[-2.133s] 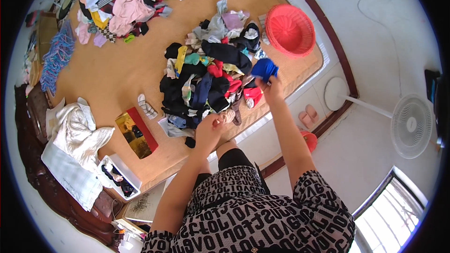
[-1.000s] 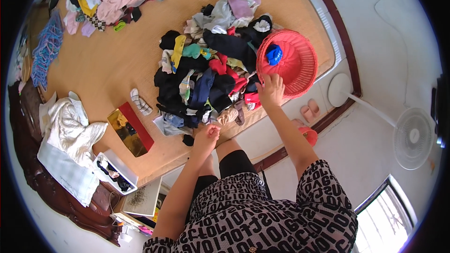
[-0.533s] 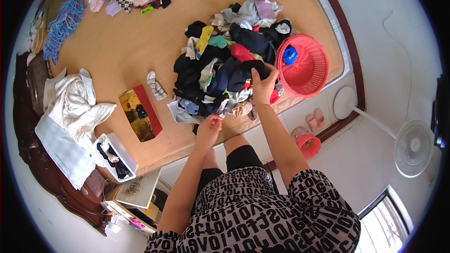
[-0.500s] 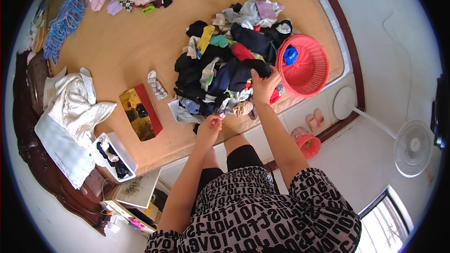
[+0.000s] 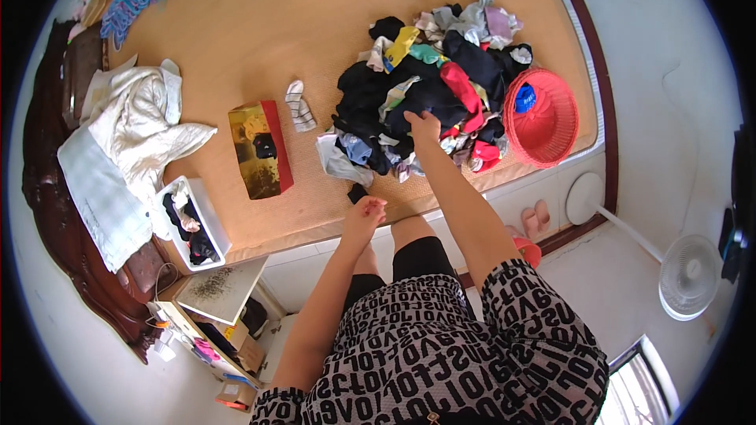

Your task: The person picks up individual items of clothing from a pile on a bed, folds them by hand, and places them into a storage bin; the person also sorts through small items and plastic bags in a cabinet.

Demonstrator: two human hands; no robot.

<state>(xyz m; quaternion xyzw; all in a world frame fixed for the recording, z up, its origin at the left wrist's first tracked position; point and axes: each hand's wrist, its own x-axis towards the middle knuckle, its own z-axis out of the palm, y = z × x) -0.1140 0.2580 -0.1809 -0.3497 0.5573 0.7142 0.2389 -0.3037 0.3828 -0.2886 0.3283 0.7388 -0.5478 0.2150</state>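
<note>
A heap of mixed clothes (image 5: 370, 86) lies on the bed, mostly black and navy. My right hand (image 5: 426, 126) is closed on a dark navy cloth (image 5: 437, 98) at the middle of the heap; its folds hide what kind of garment it is. A long red cloth (image 5: 461, 94) lies just beyond that hand. My left hand (image 5: 365, 214) hovers at the bed's near edge, its fingers curled with nothing visible in them. A small black piece of cloth (image 5: 357, 192) is beside it. White and grey cloth (image 5: 336, 159) spreads at the heap's left edge.
Right of the heap stands a red woven basket (image 5: 551, 142) with a blue item inside. To the left are a striped sock (image 5: 299, 106), a red-and-gold box (image 5: 282, 161) and a white bin (image 5: 222, 228) holding clothes. A standing fan (image 5: 690, 277) is at the far right.
My right hand has shifted left from the heap's right side and grips the navy cloth. The red cloth is more exposed. My left hand has come away from a small purplish cloth.
</note>
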